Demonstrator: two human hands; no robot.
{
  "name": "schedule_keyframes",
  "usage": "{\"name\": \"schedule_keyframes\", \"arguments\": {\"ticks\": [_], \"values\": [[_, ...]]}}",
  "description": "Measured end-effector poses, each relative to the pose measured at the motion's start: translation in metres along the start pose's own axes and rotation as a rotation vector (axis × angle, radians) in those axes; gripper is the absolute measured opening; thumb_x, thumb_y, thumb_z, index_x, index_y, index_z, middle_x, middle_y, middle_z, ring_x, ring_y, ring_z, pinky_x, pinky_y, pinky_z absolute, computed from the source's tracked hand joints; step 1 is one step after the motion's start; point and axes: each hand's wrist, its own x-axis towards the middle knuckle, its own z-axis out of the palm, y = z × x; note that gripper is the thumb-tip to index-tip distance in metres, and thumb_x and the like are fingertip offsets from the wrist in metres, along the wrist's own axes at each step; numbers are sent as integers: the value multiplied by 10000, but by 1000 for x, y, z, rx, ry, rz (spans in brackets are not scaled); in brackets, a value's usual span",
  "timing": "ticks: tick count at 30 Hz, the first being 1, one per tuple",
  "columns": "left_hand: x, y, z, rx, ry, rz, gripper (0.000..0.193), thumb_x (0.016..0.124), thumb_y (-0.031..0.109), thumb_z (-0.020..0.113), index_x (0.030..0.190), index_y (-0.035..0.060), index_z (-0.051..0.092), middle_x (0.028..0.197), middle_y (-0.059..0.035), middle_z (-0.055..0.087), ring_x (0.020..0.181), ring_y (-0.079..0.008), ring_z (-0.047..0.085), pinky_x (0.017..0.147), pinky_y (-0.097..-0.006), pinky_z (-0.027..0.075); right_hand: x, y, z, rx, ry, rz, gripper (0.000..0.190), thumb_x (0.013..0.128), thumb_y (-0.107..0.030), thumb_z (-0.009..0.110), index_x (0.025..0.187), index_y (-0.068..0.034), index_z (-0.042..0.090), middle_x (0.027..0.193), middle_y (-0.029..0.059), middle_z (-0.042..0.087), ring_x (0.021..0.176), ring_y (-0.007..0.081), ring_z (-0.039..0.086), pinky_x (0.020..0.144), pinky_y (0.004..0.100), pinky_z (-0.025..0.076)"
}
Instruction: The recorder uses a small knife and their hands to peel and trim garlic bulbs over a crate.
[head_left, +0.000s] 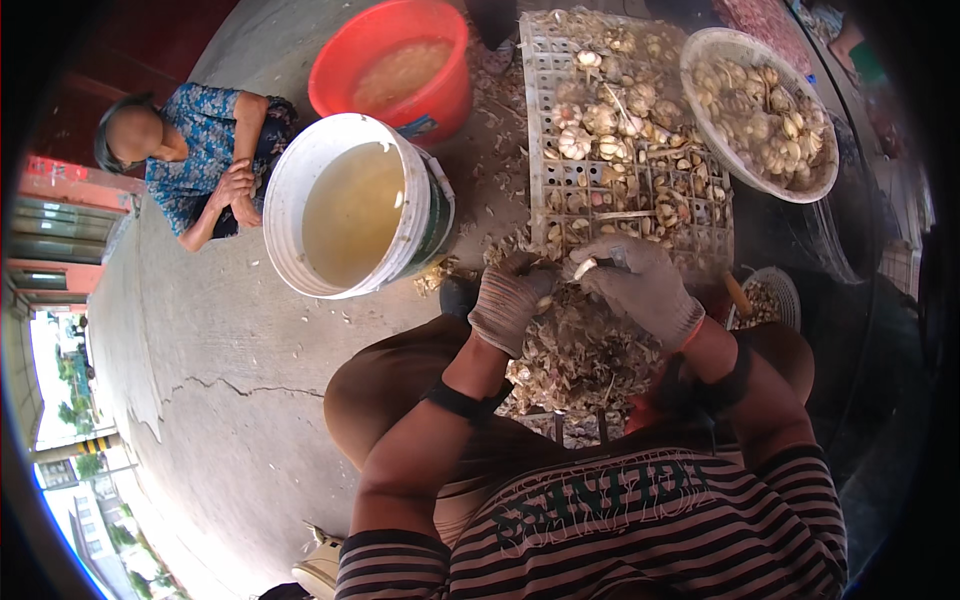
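My left hand (512, 301), in a striped knit work glove, has its fingers curled in front of me. What seems to be a garlic clove shows at its fingertips, partly hidden. Close beside it is my right hand (641, 289), in a pale glove. A peeled-looking garlic clove (584, 269) sits between its thumb and fingers. A small grey thing at its fingers is too unclear to name. Below both hands lies a heap of dry garlic skins (585, 349). Just beyond them a plastic crate-like grid (537, 169) bears whole garlic bulbs (575, 142) and loose cloves.
A white bucket (281, 217) of cloudy liquid stands left, before a red tub (330, 79). At right are a basket (705, 139) of garlic and a smaller basket (789, 300) with a wooden handle (738, 294) beside it. A person (206, 150) sits at far left.
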Motion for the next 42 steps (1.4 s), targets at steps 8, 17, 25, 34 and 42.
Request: {"name": "schedule_keyframes", "arguments": {"ticks": [8, 17, 25, 34, 42], "values": [[-15, 26, 5, 13, -139, -6, 246, 764, 118, 605, 964, -21, 638, 765, -25, 607, 665, -74, 534, 602, -204, 428, 4, 10, 5, -147, 85, -194, 223, 774, -96, 640, 992, -46, 641, 954, 107, 648, 870, 199, 626, 796, 297, 484], [-9, 2, 5, 375, -67, 364, 193, 785, 52, 556, 943, -31, 629, 791, -59, 621, 670, -73, 556, 602, -223, 460, -1, 12, 15, -70, 87, -263, 193, 787, -96, 650, 969, -31, 634, 925, 108, 654, 827, 180, 645, 738, 276, 497], [-13, 8, 9, 179, -102, 76, 197, 775, 43, 542, 943, -26, 619, 778, -62, 612, 654, -68, 538, 565, -219, 444, -1, 6, 11, 459, -21, 233, 107, 854, -89, 584, 917, -26, 643, 736, 25, 606, 641, 63, 559, 581, 216, 460], [-14, 8, 9, -218, -129, 20, 142, 804, 66, 552, 902, 4, 635, 690, -9, 584, 587, -54, 505, 514, -211, 419, 6, 17, 10, 34, 85, 66, 124, 860, -139, 583, 909, -38, 634, 722, 32, 603, 658, 92, 558, 595, 275, 468], [-11, 5, 9, 45, -141, 294, 138, 779, 55, 572, 903, 4, 604, 721, -28, 574, 612, -70, 507, 542, -201, 407, 1, 3, 6, 137, 20, 47, 169, 854, -148, 594, 939, -7, 630, 759, 66, 635, 595, 93, 555, 522, 244, 442]]}}
